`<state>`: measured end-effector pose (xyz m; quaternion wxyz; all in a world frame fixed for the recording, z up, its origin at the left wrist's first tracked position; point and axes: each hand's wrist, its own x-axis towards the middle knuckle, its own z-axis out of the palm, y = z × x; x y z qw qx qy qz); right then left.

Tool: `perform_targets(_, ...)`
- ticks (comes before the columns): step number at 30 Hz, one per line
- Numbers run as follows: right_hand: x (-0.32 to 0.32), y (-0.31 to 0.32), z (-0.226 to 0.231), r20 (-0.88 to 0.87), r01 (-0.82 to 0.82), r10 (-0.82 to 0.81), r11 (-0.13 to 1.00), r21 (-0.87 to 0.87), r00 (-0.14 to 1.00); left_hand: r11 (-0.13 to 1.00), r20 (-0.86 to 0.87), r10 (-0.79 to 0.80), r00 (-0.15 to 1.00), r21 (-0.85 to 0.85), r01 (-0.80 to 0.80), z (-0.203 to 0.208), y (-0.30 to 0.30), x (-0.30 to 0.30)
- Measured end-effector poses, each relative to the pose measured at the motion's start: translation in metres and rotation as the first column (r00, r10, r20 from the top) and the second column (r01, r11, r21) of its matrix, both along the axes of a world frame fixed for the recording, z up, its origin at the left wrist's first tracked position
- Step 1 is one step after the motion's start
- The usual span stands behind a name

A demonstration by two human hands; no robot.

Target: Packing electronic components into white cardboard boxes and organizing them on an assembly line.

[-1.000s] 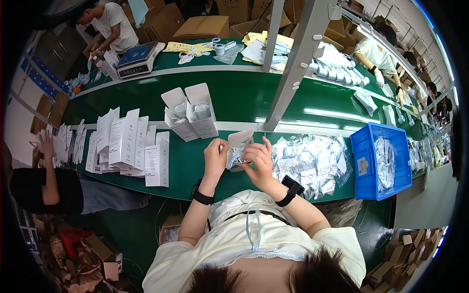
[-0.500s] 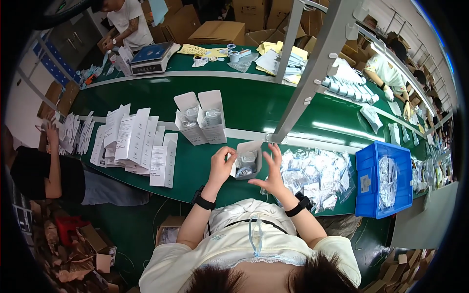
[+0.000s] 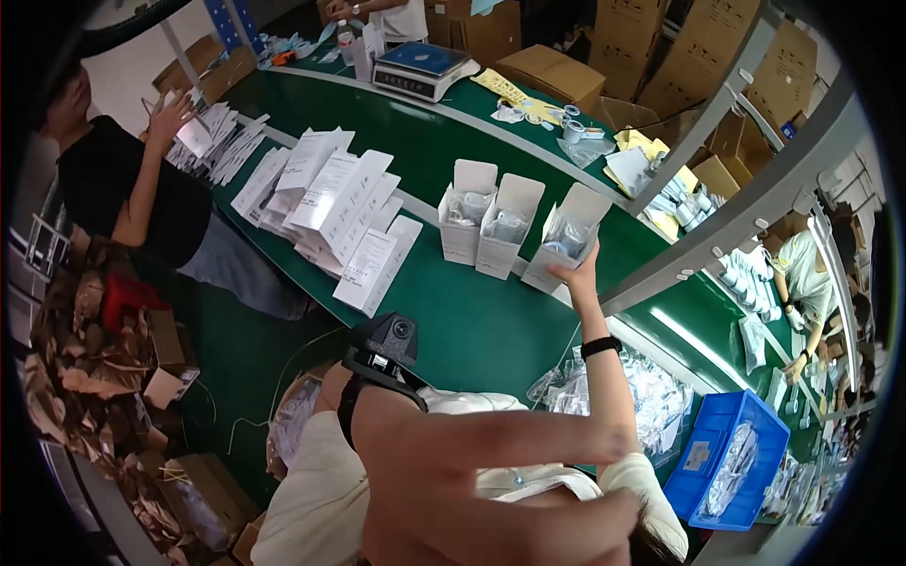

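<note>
My right hand [image 3: 584,275] reaches forward, its fingers closed around the lower side of an open white carton [image 3: 545,272] that has clear-bagged parts [image 3: 570,234] inside. Just left of it, two more open white cartons [image 3: 460,243] stand upright side by side, each with a bagged item showing at the top. My left hand [image 3: 444,472] looms large and slightly blurred near the camera, fingers stretched out and apart, holding nothing visible. A black camera-like device [image 3: 389,338] sits on my left wrist.
Several flat white cartons [image 3: 321,212] lie stacked on the green table [image 3: 462,340] to the left. A pile of clear-bagged parts [image 3: 651,396] lies right, beside a blue bin [image 3: 694,462]. A grey metal post [image 3: 698,236] rises at the right. A co-worker in black [image 3: 142,179] stands far left.
My right hand has carried the filled carton forward beside the two standing cartons. My left hand has left it and come up close to the camera. The view has turned.
</note>
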<state>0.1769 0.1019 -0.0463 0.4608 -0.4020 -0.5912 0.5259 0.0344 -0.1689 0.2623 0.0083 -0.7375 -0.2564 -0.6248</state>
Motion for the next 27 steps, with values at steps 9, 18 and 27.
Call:
perform_targets(9, -0.032, 0.003, -0.025, 0.014, -0.164, 0.165, 0.986, -0.038, 0.986, 0.954, 0.530, 0.074, 0.845, -0.284, 0.094, 0.009, 0.016, 0.032)
perform_targets(18, -0.063, -0.009, -0.038, -0.084, -0.177, 0.175, 0.984, -0.023, 0.981, 0.760, 0.163, -0.512, 0.844, -0.372, 0.533, 0.015, 0.044, 0.007)
perform_targets(27, -0.071, -0.024, -0.039, 0.197, -0.121, 0.081, 0.972, 0.199, 0.977, 0.938, 0.073, -0.335, 0.939, -0.067, 0.340, -0.004, 0.047, 0.016)
